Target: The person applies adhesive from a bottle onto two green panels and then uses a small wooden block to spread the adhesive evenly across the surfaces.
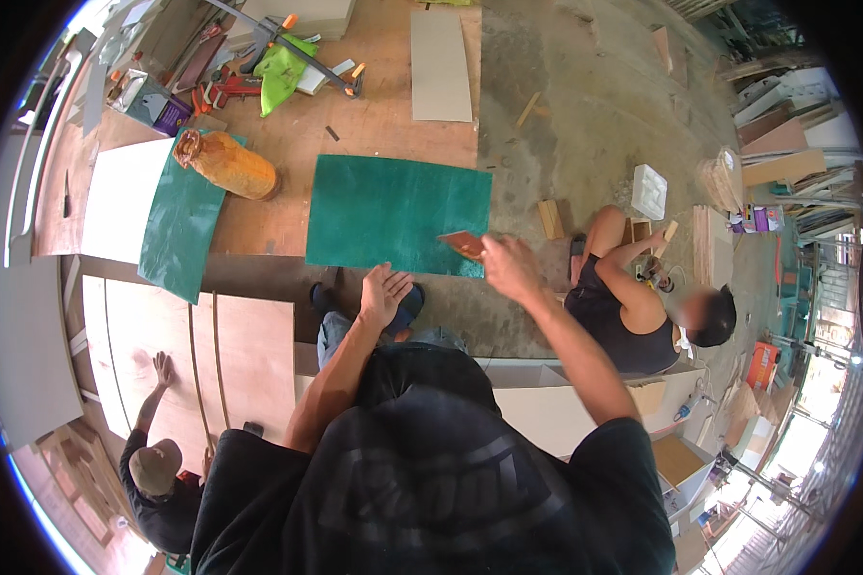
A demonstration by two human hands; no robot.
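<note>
An orange sack (228, 165) lies tilted at the edge of a draped green sheet (177, 230), a bright green bag (283, 72) sits among clamps up top, a grey board (440, 65) lies flat, a seated person (633, 316) works low at right, another person (158, 479) leans on plywood panels (249, 355)

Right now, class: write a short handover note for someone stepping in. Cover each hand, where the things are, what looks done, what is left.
Left hand: open, palm down, empty, over the near edge of the green sheet.
Right hand: grip shut on a small reddish-brown flat piece, at the sheet's lower right corner.
Green sheet lies flat on the wooden board; a second green sheet drapes to the left.
Done: cannot tell.
Left: likely more work on the sheet.
</note>
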